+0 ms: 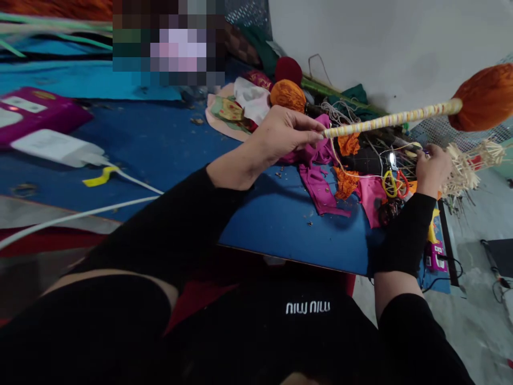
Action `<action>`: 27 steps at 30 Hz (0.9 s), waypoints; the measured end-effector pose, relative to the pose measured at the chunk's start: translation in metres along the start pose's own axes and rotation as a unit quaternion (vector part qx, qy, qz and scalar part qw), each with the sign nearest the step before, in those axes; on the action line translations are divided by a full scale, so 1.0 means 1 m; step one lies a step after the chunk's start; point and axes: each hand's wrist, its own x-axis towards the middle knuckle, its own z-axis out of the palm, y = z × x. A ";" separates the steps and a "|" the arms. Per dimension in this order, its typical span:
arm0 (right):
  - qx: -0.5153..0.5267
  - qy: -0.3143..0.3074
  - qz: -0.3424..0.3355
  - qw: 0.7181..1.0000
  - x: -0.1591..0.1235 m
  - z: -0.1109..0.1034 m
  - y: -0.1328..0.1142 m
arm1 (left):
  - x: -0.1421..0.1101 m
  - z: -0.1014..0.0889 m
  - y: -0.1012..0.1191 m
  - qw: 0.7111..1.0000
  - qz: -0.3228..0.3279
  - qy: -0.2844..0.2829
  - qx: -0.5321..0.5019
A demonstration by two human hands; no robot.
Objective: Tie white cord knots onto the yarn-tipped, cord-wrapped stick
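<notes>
My left hand (286,128) is closed, its thumb and fingers pinching the near end of a stick (393,120) wrapped in pale yellow-and-white thread. The stick slants up to the right and bears a bulb of crumpled orange cloth (483,99) at its far end. A loose length of yellowish thread (336,155) hangs from the wrapped end and curves toward the right. My right hand (435,166) is closed beside the heap of cloth, with thread at its fingertips; a small blue bit there is too small to name. Scissors (395,179) with yellow and red handles lie left of this hand.
Pink-purple cloth strips (316,187), orange scraps and twigs cover the right part of the blue table (272,224). An orange cloth ball (287,95) and a dark red ball (288,70) sit behind. A white charger (60,147) with a cable lies at left by a purple box (44,115).
</notes>
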 end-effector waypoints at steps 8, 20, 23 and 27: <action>0.466 -0.161 -0.235 0.838 -0.089 0.022 -0.139 | -0.001 0.007 0.003 1.000 -0.015 0.004 0.003; 0.556 -0.087 -0.260 0.785 -0.126 0.016 -0.159 | 0.008 0.024 -0.007 0.994 -0.003 -0.013 -0.109; 0.605 -0.095 -0.208 0.762 -0.125 0.034 -0.160 | 0.011 0.031 -0.013 0.996 0.019 -0.035 -0.080; 0.561 -0.085 -0.156 0.809 -0.131 0.039 -0.159 | 0.011 0.037 -0.022 0.997 0.071 0.014 0.014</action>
